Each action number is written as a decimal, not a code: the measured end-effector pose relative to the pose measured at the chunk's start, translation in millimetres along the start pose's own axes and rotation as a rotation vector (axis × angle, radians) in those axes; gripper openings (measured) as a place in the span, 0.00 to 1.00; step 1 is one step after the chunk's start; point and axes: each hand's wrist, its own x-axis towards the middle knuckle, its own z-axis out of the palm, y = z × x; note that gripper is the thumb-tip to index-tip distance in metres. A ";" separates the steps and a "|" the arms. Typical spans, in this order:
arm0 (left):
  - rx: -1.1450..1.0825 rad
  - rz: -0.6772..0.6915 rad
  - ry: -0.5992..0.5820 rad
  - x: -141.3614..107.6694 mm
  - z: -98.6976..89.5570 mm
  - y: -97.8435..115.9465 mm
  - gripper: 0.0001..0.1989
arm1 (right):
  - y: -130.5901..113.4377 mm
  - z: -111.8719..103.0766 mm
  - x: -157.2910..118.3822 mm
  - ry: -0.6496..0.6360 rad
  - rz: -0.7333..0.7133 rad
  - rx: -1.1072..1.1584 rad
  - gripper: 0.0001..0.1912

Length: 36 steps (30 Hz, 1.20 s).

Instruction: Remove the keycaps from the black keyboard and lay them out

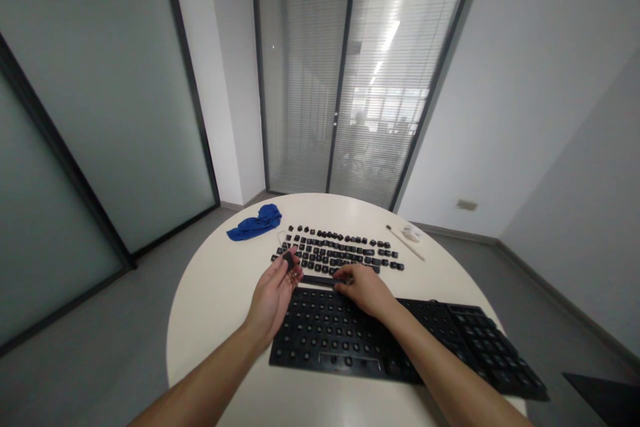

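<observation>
A black keyboard (345,330) lies on the round table, most of its left part without keycaps, while caps remain on its right end. Behind it, loose black keycaps (340,247) are laid out in rows. My left hand (274,290) is raised above the keyboard's back left corner, its fingers closed on a dark keycap (289,259). At the front of the rows lies a long black keycap (319,280), and my right hand (361,285) has its fingers pinched at its right end; what is between those fingertips is hidden.
A blue cloth (256,222) lies at the table's back left. Toward the back right are a thin light-handled brush (407,245) and a small whitish item (412,233). The pale round table (210,307) has a curved edge; glass doors stand behind it.
</observation>
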 end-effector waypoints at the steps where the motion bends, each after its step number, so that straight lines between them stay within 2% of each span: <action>1: -0.015 -0.013 -0.017 -0.4 0.9 0.2 0.13 | -0.4 -0.1 0.4 -0.003 0.001 0.003 0.12; 6: -0.032 -0.063 -0.090 -5.4 3.8 -0.4 0.14 | 1.1 1.3 1.7 0.000 -0.007 0.039 0.12; 13: 0.138 -0.089 -0.193 -13.1 2.2 -4.1 0.19 | 7.4 1.4 -0.2 -0.009 -0.040 0.118 0.12; 18: 0.345 -0.154 -0.275 -9.4 -5.2 -6.3 0.19 | 21.6 -21.9 -17.0 -0.091 -0.092 0.203 0.16; 21: 0.491 -0.203 -0.303 -5.5 -7.6 -5.6 0.18 | 36.7 -41.1 -38.1 -0.175 -0.174 0.199 0.24; 24: 0.574 -0.210 -0.345 -5.6 -5.8 -2.3 0.17 | 48.5 -51.7 -58.1 -0.206 -0.161 0.146 0.32; 27: 0.715 -0.213 -0.428 -9.8 -2.4 2.1 0.15 | 48.5 -51.6 -66.8 -0.185 -0.184 0.086 0.29; 30: 0.838 -0.258 -0.519 -13.9 -0.5 6.7 0.15 | 39.0 -46.5 -64.2 -0.149 -0.203 0.038 0.23; 36: 0.942 -0.268 -0.551 -10.6 -2.9 22.0 0.13 | 19.7 -34.7 -57.5 -0.144 -0.238 0.040 0.19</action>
